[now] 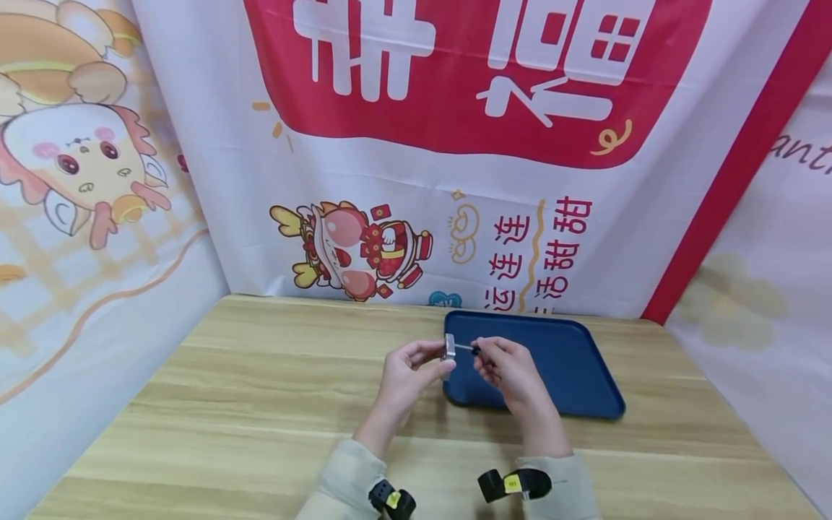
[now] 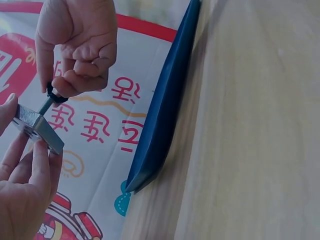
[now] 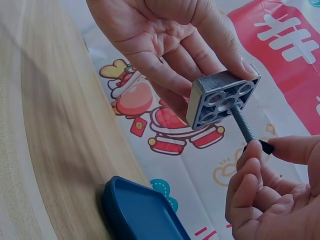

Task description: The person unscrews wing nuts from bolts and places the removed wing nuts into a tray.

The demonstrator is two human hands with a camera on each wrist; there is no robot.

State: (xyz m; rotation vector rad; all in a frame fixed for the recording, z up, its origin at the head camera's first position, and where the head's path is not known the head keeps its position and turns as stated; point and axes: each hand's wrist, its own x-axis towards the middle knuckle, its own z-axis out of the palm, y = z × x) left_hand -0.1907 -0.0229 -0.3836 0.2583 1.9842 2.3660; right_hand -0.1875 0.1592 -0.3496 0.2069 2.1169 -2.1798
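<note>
My left hand (image 1: 404,377) grips a small rectangular metal block (image 3: 207,111) between thumb and fingers, held up above the table near the tray's left end. Several round recesses show on the block's face in the right wrist view. A threaded screw (image 3: 243,125) with a black head (image 3: 266,147) meets the block at its middle hole; how deep it sits I cannot tell. My right hand (image 1: 518,372) pinches that black head between thumb and index finger, its other fingers curled. In the left wrist view, the screw's shank (image 2: 46,106) spans the gap between both hands.
A blue tray (image 1: 552,361) lies on the wood-grain table (image 1: 273,390), behind and below the right hand. A printed cloth (image 1: 403,173) hangs along the table's back edge, with more printed cloth at the left and right sides.
</note>
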